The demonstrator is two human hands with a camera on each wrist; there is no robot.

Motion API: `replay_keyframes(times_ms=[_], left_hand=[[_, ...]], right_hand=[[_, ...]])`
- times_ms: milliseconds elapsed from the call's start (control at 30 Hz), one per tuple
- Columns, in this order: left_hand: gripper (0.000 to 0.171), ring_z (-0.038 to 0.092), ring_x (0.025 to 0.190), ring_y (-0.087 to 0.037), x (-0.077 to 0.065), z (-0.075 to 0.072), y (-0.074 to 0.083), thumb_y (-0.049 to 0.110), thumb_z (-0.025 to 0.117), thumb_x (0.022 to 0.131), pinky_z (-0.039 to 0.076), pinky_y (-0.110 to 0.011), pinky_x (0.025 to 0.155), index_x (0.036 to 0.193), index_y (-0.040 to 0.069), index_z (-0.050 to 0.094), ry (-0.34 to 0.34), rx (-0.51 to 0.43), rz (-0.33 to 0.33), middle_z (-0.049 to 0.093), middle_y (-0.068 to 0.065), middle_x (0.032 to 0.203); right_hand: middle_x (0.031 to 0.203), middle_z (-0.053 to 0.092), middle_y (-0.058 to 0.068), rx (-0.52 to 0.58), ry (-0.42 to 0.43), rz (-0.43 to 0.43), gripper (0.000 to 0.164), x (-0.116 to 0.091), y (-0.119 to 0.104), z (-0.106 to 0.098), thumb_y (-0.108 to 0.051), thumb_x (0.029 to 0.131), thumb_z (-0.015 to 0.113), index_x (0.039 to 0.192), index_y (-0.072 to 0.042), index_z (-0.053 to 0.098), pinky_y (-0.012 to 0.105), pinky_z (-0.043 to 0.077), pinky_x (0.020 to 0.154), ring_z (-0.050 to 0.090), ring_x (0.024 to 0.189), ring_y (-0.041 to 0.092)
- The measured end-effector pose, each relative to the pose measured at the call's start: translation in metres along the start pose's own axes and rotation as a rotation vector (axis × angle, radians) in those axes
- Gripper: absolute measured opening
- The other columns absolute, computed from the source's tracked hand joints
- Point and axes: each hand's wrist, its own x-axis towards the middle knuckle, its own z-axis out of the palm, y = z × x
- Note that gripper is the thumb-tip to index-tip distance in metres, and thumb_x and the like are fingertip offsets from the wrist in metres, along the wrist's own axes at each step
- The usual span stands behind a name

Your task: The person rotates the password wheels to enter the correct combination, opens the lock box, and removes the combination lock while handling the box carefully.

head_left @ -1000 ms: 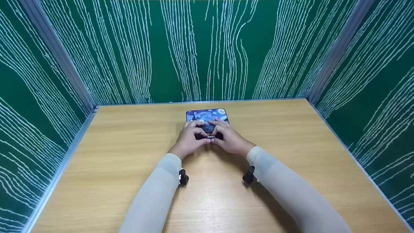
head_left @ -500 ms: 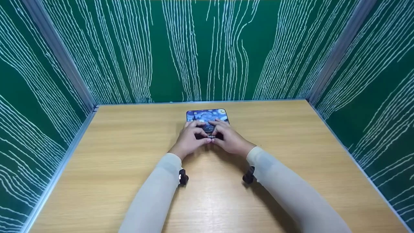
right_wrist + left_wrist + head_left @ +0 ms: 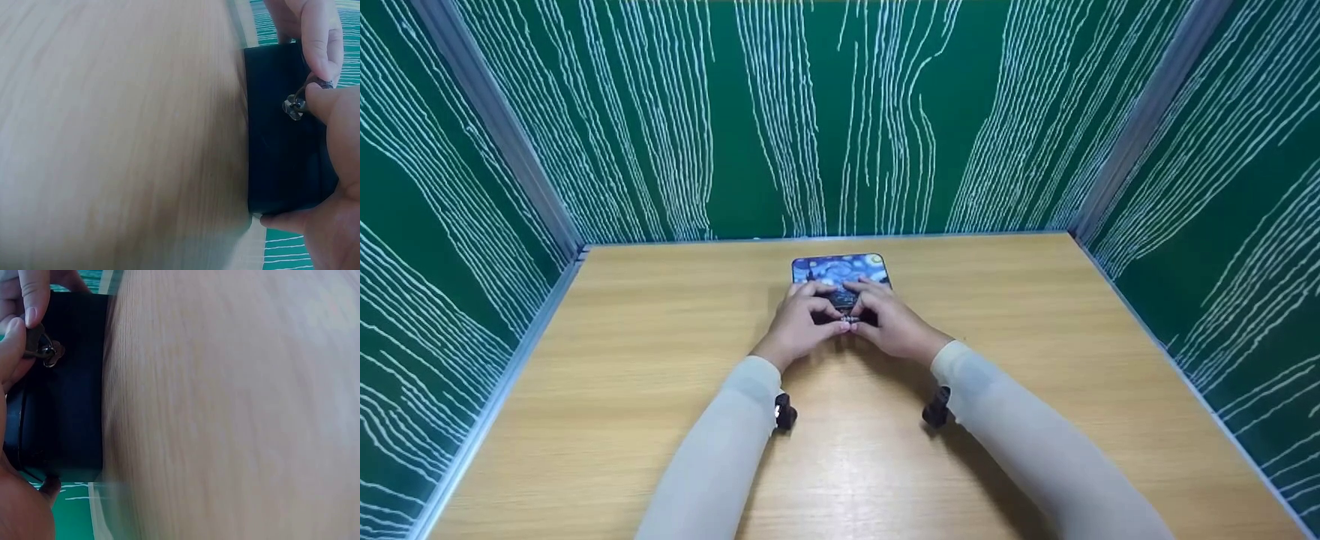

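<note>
A dark box [image 3: 67, 422] with a blue, swirling painted lid [image 3: 840, 268] sits near the back of the table. On its front is a small metal clasp [image 3: 293, 107] with a hinged loop. My left hand [image 3: 801, 321] pinches the clasp between thumb and forefinger from the left. From the right, my right hand [image 3: 896, 324] does the same, the two thumbs nearly meeting. Other fingers of both hands rest along the lid and the box's sides. The head view shows only a sliver of the clasp between the fingertips.
The wooden table [image 3: 660, 315] runs back to a green wall with white wavy lines [image 3: 742, 187]. Similar panels stand at left and right, joined by grey metal posts [image 3: 1140, 112]. A small black camera sits on each wrist.
</note>
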Motion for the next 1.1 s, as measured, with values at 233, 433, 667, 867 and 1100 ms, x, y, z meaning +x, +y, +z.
replay_keyframes(times_ms=[233, 433, 667, 867, 1100], left_hand=[[0.018, 0.042, 0.161, -0.032, -0.0010, -0.0012, 0.0013, 0.035, 0.096, 0.093, 0.032, -0.057, 0.138, 0.101, 0.020, 0.089, -0.005, 0.000, 0.027, 0.063, 0.000, 0.165], [0.019, 0.043, 0.158, -0.030, -0.0026, -0.0021, 0.0027, 0.035, 0.095, 0.095, 0.034, -0.054, 0.137, 0.102, 0.018, 0.089, -0.005, 0.014, 0.066, 0.064, 0.000, 0.163], [0.019, 0.042, 0.159, -0.030, -0.0027, -0.0024, 0.0046, 0.037, 0.093, 0.097, 0.033, -0.055, 0.137, 0.099, 0.018, 0.087, 0.000, 0.004, 0.037, 0.064, 0.001, 0.164], [0.018, 0.042, 0.160, -0.031, -0.0025, -0.0017, 0.0041, 0.037, 0.092, 0.097, 0.033, -0.055, 0.138, 0.098, 0.019, 0.087, 0.001, 0.000, 0.030, 0.064, 0.000, 0.164], [0.019, 0.041, 0.161, -0.031, -0.0034, -0.0026, 0.0041, 0.037, 0.095, 0.094, 0.031, -0.056, 0.139, 0.099, 0.021, 0.088, -0.002, -0.010, 0.026, 0.064, 0.001, 0.163]], right_hand=[[0.179, 0.048, 0.014, 0.007, -0.003, 0.000, 0.011, -0.0003, -0.0011, 0.0000, -0.010, 0.106, 0.079, 0.108, -0.011, 0.068, 0.069, 0.022, 0.141, 0.028, 0.174, 0.046], [0.179, 0.048, 0.015, 0.000, 0.001, -0.014, 0.010, 0.0001, 0.0007, 0.0009, -0.010, 0.106, 0.078, 0.108, -0.011, 0.068, 0.068, 0.023, 0.141, 0.029, 0.174, 0.046], [0.178, 0.049, 0.014, -0.003, 0.007, -0.005, 0.010, 0.0004, 0.0006, 0.0006, -0.012, 0.107, 0.078, 0.108, -0.012, 0.068, 0.067, 0.024, 0.141, 0.031, 0.174, 0.045], [0.179, 0.049, 0.013, -0.001, 0.008, -0.007, 0.010, 0.0004, 0.0008, 0.0005, -0.012, 0.107, 0.078, 0.108, -0.012, 0.068, 0.068, 0.024, 0.141, 0.031, 0.174, 0.045], [0.180, 0.048, 0.011, 0.007, 0.001, 0.010, 0.010, -0.0001, 0.0000, 0.0001, -0.011, 0.107, 0.078, 0.107, -0.014, 0.068, 0.070, 0.022, 0.141, 0.029, 0.174, 0.044]])
